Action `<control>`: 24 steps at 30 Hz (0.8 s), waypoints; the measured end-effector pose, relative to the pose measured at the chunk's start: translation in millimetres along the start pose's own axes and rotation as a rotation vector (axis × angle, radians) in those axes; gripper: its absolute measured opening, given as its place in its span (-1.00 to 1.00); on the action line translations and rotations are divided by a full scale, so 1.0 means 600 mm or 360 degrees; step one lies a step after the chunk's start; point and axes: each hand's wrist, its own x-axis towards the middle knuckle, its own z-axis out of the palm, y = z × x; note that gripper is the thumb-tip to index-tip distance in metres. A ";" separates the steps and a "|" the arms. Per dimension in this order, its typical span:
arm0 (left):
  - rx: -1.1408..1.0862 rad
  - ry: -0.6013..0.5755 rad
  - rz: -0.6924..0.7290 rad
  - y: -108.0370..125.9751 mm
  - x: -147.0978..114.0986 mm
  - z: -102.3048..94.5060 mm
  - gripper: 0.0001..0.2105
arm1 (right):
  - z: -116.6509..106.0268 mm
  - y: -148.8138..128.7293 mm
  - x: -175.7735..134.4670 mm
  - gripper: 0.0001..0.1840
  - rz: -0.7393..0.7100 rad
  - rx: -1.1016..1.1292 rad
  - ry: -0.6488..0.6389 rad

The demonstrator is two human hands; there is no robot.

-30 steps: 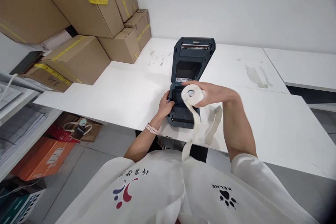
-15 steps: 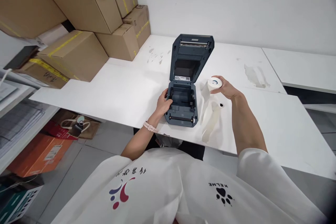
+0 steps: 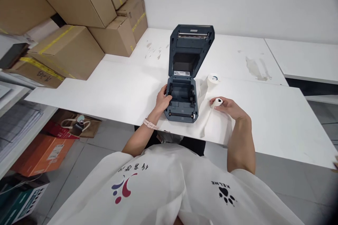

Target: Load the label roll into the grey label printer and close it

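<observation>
A dark grey label printer [image 3: 182, 100] stands on the white table with its lid [image 3: 191, 51] raised and its roll bay showing. My left hand [image 3: 163, 100] grips the printer's left side, thumb over the rim. My right hand [image 3: 232, 107] has its fingers around a small, thin paper roll [image 3: 217, 103], whose loose strip trails toward the table's front edge. Just behind it, a fatter white label roll [image 3: 212, 81] rests on the table right of the printer, with a strip of its paper hanging loose.
Cardboard boxes [image 3: 68, 51] with yellow tape are stacked at the table's left end. A white wall [image 3: 237, 3] rises behind the table [image 3: 264, 119]. On the floor at left lie an orange box [image 3: 42, 156] and a bag.
My right hand has let go of the fatter label roll, moved nearer to me and taken hold of the thin roll. My left hand has stayed on the printer.
</observation>
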 end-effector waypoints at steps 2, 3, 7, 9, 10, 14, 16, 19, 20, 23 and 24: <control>-0.0014 -0.0002 -0.0020 0.002 -0.001 0.000 -0.19 | 0.010 -0.037 0.003 -0.50 -0.0252 0.0199 -0.0050; -0.0013 -0.0009 -0.0032 0.002 -0.002 0.000 -0.19 | 0.015 -0.062 0.006 -0.47 -0.0419 0.0297 -0.0089; -0.0005 -0.0012 -0.0028 0.005 -0.005 0.000 -0.20 | 0.055 -0.194 0.040 -0.41 -0.0731 -0.0050 -0.0436; -0.0011 -0.0002 -0.0017 0.007 -0.007 0.000 -0.21 | 0.095 -0.253 0.074 -0.43 -0.0670 -0.0572 -0.0527; -0.0013 0.0004 -0.0020 0.008 -0.007 0.000 -0.21 | 0.119 -0.274 0.094 -0.46 -0.0647 -0.0826 -0.0548; -0.0019 -0.0002 -0.0044 0.007 -0.008 0.001 -0.20 | 0.210 -0.296 0.161 -0.50 -0.0387 -0.1693 -0.0430; -0.0018 -0.0001 -0.0038 0.004 -0.006 0.000 -0.19 | 0.238 -0.286 0.174 -0.52 -0.0276 -0.1874 -0.0403; -0.0018 0.0022 -0.0018 0.001 -0.005 0.001 -0.19 | 0.249 -0.271 0.156 -0.49 -0.0295 -0.1884 -0.0386; -0.0025 0.0020 -0.0020 0.001 -0.005 0.001 -0.20 | 0.247 -0.266 0.141 -0.49 -0.0336 -0.1845 -0.0365; -0.0069 -0.0025 -0.0041 0.004 -0.011 0.001 -0.24 | 0.243 -0.246 0.079 -0.54 -0.0538 -0.1562 -0.0275; -0.0090 -0.0043 -0.0048 0.006 -0.014 0.001 -0.26 | 0.245 -0.236 0.057 -0.57 -0.0609 -0.1450 -0.0229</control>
